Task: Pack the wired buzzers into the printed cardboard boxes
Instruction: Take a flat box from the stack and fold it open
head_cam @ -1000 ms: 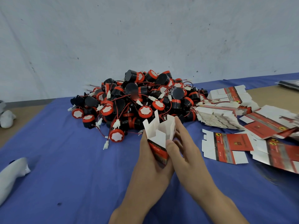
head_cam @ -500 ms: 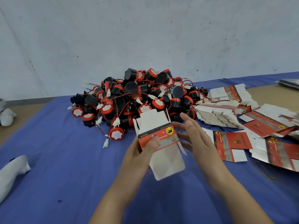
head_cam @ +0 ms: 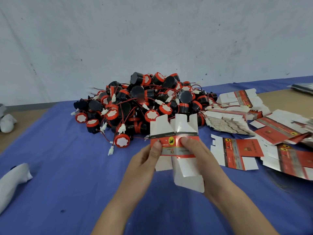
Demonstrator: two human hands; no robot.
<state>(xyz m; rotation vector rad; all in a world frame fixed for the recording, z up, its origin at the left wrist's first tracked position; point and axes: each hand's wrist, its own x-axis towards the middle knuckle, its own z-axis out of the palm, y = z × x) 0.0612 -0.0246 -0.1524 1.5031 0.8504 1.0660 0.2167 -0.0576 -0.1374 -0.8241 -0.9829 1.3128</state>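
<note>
Both my hands hold one printed cardboard box (head_cam: 176, 146) in front of me above the blue cloth, its red and silver band facing me and its white flaps sticking out above and below. My left hand (head_cam: 147, 158) pinches its left edge with the thumb on the print. My right hand (head_cam: 196, 155) grips its right side, thumb on the red band. A big pile of black and red wired buzzers (head_cam: 144, 102) lies just beyond the box, with white connectors on red and black leads.
Flat unfolded printed boxes (head_cam: 237, 150) lie spread to the right, with a stacked bundle (head_cam: 225, 121) behind them. A blue cloth (head_cam: 67, 167) covers the table. White cloth items lie at the left edge (head_cam: 13, 177) and far left (head_cam: 6, 121). A pale wall stands behind.
The box has turned so its printed band faces me. My right hand, open beside it half a second ago, now grips its right side. Both hands sit slightly lower.
</note>
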